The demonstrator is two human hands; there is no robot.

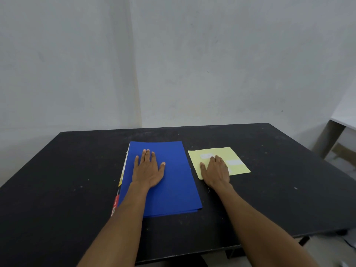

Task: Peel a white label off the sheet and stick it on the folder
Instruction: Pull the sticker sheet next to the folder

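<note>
Left hand (148, 170) flat on folder (173, 182), right hand (215, 172) on sheet (238, 166)

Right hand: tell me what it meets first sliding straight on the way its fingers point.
Most likely the white label just past the right hand, whose fingertips seem nearly to touch it on the yellow sheet.

One blue folder (169, 176), one yellow sheet (238, 166), seemingly two white labels (233, 162) (one blurred), two hands (148, 170), one table (269, 199)
</note>
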